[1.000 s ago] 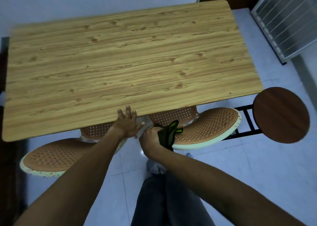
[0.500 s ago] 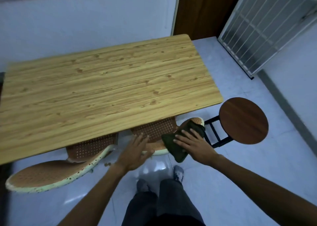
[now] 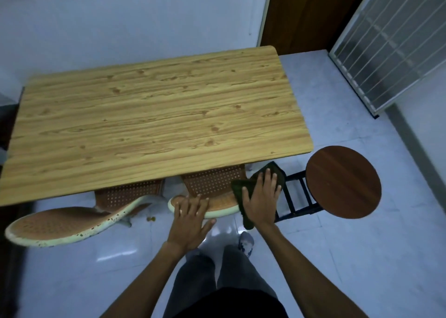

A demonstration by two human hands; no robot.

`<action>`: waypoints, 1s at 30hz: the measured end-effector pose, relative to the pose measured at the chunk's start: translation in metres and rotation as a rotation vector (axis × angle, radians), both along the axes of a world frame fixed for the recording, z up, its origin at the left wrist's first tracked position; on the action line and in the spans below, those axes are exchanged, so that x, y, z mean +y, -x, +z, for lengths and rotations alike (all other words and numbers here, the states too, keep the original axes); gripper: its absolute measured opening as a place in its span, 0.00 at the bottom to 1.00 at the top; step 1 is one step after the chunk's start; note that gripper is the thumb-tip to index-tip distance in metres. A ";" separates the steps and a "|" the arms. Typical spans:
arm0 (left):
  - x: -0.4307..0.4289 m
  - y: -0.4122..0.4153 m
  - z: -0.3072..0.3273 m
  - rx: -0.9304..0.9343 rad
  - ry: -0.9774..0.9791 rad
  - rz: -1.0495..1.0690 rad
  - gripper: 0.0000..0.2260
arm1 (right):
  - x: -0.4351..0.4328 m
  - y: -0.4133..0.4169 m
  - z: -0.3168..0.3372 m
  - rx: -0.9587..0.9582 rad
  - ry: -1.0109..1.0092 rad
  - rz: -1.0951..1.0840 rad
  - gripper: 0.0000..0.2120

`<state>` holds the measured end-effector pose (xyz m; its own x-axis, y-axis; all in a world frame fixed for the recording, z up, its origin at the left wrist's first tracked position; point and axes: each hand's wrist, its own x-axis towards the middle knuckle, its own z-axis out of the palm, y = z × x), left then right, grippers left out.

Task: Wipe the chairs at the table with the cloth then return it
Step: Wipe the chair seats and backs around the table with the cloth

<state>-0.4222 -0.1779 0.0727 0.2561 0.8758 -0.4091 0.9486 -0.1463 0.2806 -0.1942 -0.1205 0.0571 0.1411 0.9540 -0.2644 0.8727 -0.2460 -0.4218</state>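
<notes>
Two brown woven chairs with pale green rims are tucked under the wooden table [image 3: 154, 115]. My right hand [image 3: 261, 197] lies flat, fingers spread, pressing a dark green cloth [image 3: 237, 188] onto the right end of the right chair [image 3: 212, 185]. The cloth drapes over that chair's rim and hangs down. My left hand [image 3: 190, 218] rests with fingers apart on the front rim of the same chair. The left chair [image 3: 60, 226] sticks out further at the lower left.
A round dark wooden stool [image 3: 342, 181] on a black metal frame stands right of the chair. A barred panel [image 3: 391, 42] leans against the right wall and a brown door [image 3: 301, 13] is behind the table. My legs and a shoe stand on the pale tiled floor.
The view pulled back from the table. My right hand opened flat on the cloth and slid it right along the chair back. My left hand left the table edge for the chair rim.
</notes>
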 end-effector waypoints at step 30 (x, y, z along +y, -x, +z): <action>-0.003 -0.020 -0.001 0.087 -0.079 0.125 0.30 | -0.048 0.030 -0.001 0.293 -0.174 0.178 0.21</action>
<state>-0.4019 -0.1807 0.0717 0.1097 0.9290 -0.3535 0.9810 -0.0441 0.1887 -0.2245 -0.1683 0.0562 -0.0885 0.9909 -0.1011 0.7314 -0.0042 -0.6819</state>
